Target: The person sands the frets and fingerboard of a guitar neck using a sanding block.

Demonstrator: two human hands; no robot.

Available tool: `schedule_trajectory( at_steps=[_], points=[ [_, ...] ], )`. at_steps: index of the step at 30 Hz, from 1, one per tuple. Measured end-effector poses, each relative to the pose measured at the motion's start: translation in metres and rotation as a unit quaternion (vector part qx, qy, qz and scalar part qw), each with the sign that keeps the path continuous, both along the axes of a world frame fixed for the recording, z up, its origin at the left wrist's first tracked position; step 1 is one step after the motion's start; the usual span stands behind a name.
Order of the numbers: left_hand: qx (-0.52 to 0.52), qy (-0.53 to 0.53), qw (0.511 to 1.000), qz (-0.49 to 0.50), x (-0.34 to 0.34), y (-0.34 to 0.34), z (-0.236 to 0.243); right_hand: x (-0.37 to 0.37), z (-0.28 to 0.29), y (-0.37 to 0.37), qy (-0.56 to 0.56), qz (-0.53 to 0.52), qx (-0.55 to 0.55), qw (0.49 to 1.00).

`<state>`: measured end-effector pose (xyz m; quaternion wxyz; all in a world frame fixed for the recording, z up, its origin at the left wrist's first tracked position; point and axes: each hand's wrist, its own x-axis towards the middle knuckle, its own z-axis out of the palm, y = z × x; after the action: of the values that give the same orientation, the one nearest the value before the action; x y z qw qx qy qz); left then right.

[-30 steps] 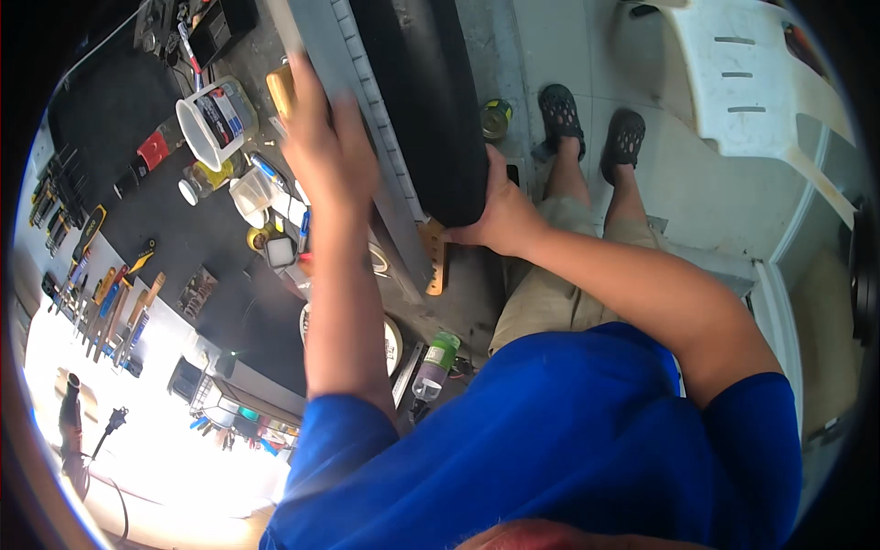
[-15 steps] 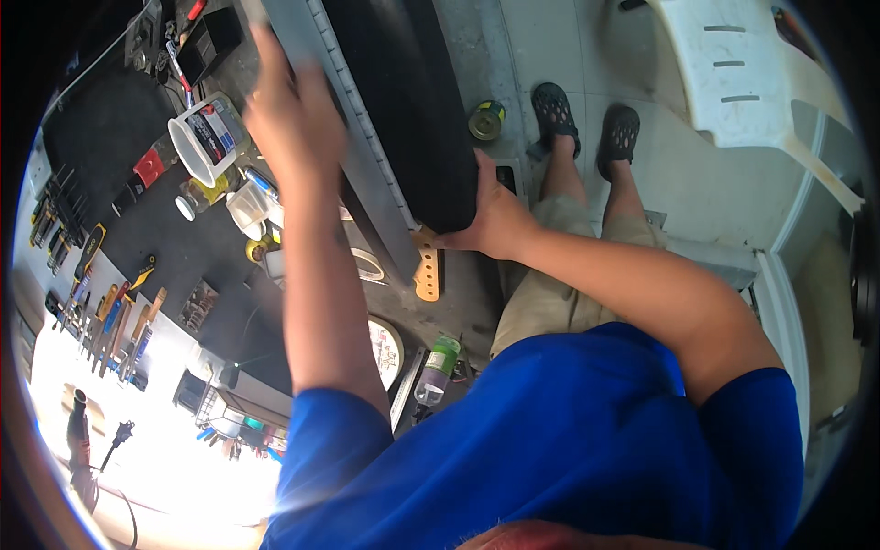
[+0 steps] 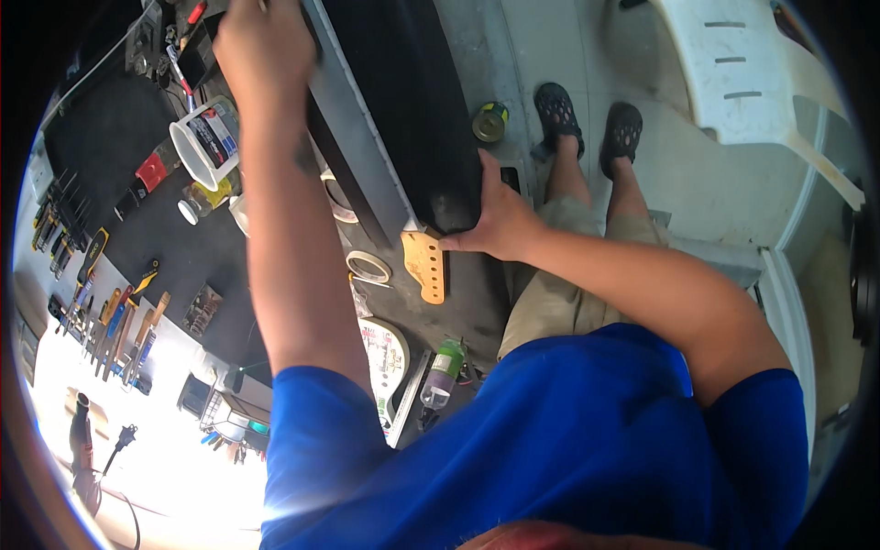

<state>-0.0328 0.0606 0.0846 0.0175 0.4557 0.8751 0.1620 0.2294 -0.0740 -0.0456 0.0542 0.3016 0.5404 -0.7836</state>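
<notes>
A long black padded piece (image 3: 403, 82) lies lengthwise along the bench beside a long grey straight bar (image 3: 367, 137). At their lower end a guitar neck's light wooden headstock (image 3: 423, 268) with a row of holes sticks out. My right hand (image 3: 495, 215) grips that end, thumb by the headstock and fingers round the black piece's side. My left hand (image 3: 266, 50) is at the top edge beside the grey bar, fingers curled and partly out of view; what they hold is hidden.
Tape rolls (image 3: 368, 268), a white tub (image 3: 206, 142), a plastic bottle (image 3: 443, 376) and a green can (image 3: 491, 122) surround the work. Many hand tools (image 3: 119, 321) line the left. A white plastic chair (image 3: 742, 73) stands at right, beyond my legs and feet.
My left hand has moved up and left along the bar, away from me, uncovering more tape rolls. My right hand keeps its grip at the headstock end.
</notes>
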Motion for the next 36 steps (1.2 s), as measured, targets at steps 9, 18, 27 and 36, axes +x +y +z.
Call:
schedule_trajectory(
  at_steps=[9, 18, 27, 36],
  points=[
    [-0.067, 0.007, 0.997, -0.026, 0.052, -0.120, -0.020, 0.006, 0.006, 0.014, -0.018, 0.026, -0.041, 0.999],
    [-0.061, -0.002, 0.998, 0.000, 0.038, -0.100, -0.017, 0.001, 0.007, 0.014, -0.032, 0.031, -0.032, 0.998],
    [0.035, -0.004, 0.999, -0.019, -0.053, -0.005, -0.013, -0.003, 0.003, 0.002, -0.009, 0.016, -0.004, 1.000],
    [-0.054, 0.000, 0.998, -0.008, 0.017, -0.123, -0.020, 0.003, -0.007, -0.001, 0.000, 0.002, 0.032, 0.999]
  ],
)
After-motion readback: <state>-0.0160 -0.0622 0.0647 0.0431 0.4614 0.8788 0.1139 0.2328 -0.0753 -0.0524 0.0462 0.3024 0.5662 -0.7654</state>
